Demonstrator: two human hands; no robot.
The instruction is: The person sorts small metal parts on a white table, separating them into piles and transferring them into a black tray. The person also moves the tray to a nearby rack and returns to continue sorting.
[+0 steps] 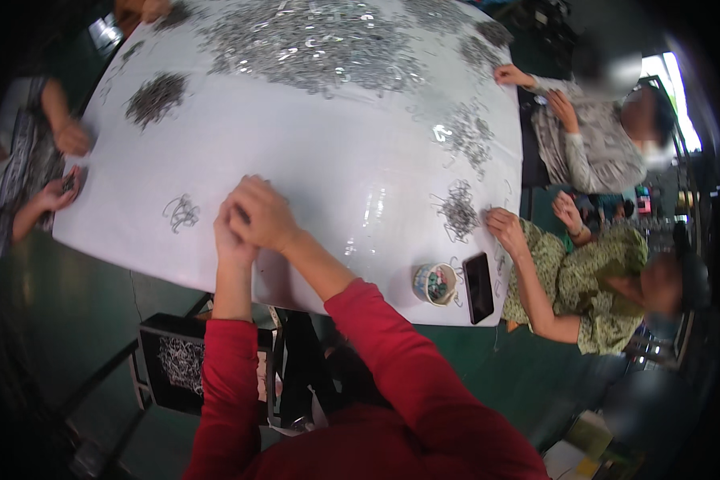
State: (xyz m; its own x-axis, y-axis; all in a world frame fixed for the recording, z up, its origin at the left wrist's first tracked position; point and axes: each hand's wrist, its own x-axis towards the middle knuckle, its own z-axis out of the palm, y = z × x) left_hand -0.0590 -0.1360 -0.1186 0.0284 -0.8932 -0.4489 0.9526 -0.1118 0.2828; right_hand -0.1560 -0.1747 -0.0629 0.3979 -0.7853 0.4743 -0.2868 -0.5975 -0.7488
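Note:
Above the near part of the white table my two hands meet. My right hand (262, 212) is closed, its fingers bent over my left hand (234, 240). The left hand is curled too, its fingers partly covered by the right. Whatever lies between them is hidden. Just left of my hands sits a small heap of bent metal wire pieces (182, 214), hook-like in shape. Both of my forearms wear red sleeves.
A broad spread of shiny wire pieces (312, 44) covers the table's far side. Smaller heaps lie left (157, 99) and right (459, 211). A cup (435, 284) and black phone (478, 288) rest near right. Co-workers sit both sides. A black tray (160, 392) stands below the edge.

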